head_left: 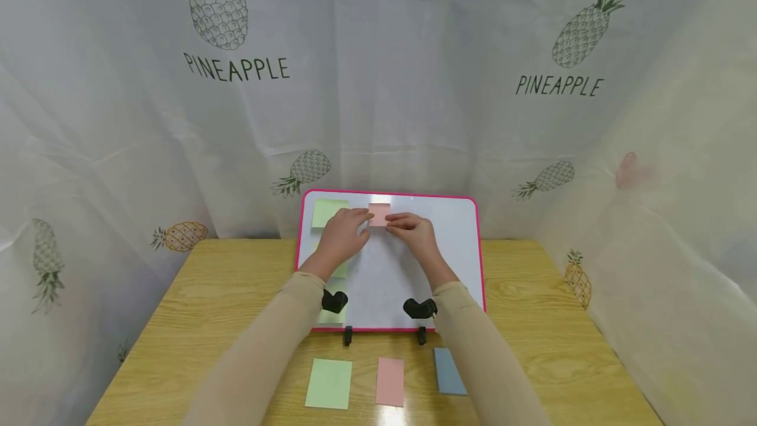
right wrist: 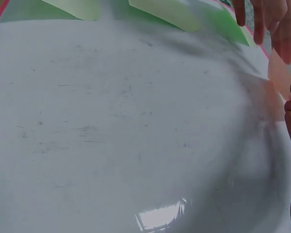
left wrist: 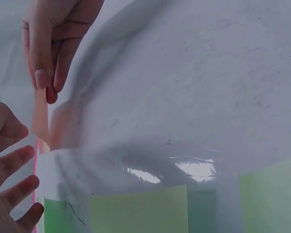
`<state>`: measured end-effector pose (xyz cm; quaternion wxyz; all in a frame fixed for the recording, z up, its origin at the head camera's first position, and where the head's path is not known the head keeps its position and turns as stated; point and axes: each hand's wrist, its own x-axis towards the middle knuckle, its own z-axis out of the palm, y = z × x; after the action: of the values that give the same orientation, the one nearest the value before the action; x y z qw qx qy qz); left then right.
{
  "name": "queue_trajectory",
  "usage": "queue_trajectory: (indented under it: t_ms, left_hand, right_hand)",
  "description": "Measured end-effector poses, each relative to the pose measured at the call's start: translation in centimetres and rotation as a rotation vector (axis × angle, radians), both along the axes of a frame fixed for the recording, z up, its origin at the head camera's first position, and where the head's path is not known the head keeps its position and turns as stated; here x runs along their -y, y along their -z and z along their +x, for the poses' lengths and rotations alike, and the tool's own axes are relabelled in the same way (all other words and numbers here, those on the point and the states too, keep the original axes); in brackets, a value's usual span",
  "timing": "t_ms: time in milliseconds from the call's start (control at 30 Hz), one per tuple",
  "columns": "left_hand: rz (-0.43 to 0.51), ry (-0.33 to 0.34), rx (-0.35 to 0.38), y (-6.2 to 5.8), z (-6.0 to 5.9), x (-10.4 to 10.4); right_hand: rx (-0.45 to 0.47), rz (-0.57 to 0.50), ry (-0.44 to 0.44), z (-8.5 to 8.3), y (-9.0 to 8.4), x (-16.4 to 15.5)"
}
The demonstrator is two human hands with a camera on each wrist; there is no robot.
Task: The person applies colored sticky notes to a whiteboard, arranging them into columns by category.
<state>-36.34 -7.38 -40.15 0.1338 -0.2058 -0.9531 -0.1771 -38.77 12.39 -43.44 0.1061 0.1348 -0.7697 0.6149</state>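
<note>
A pink sticky note (head_left: 379, 213) sits near the top middle of a pink-framed whiteboard (head_left: 449, 242) propped on the table. My right hand (head_left: 414, 230) pinches the note's right edge; in the left wrist view the right hand (left wrist: 48, 43) holds the pink note (left wrist: 40, 121) between finger and thumb, partly lifted off the whiteboard (left wrist: 184, 97). My left hand (head_left: 347, 232) lies with straight fingers at the note's left edge, and the left hand (left wrist: 12, 194) shows spread fingers. In the right wrist view the pink note (right wrist: 281, 73) lies between both hands.
Green sticky notes (head_left: 328, 212) run down the board's left side. Two black clips (head_left: 334, 301) hold the board's stand. On the wooden table (head_left: 562, 321) in front lie a green pad (head_left: 328, 383), a pink pad (head_left: 390, 381) and a blue pad (head_left: 448, 371). A pineapple-print curtain (head_left: 414, 84) surrounds the table.
</note>
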Motion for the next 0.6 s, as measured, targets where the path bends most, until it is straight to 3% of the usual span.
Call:
queue_trajectory:
  t_ms: [333,600]
  left_hand:
    - [-0.119,-0.019,0.02,0.4,-1.0,-0.8]
    - [-0.148,-0.039,0.007,0.8,-1.6,-1.4]
  right_hand:
    - [0.025,0.081,-0.015,-0.3,0.2,0.0]
    - [-0.015,0.208,-0.021,-0.6,0.0,0.0]
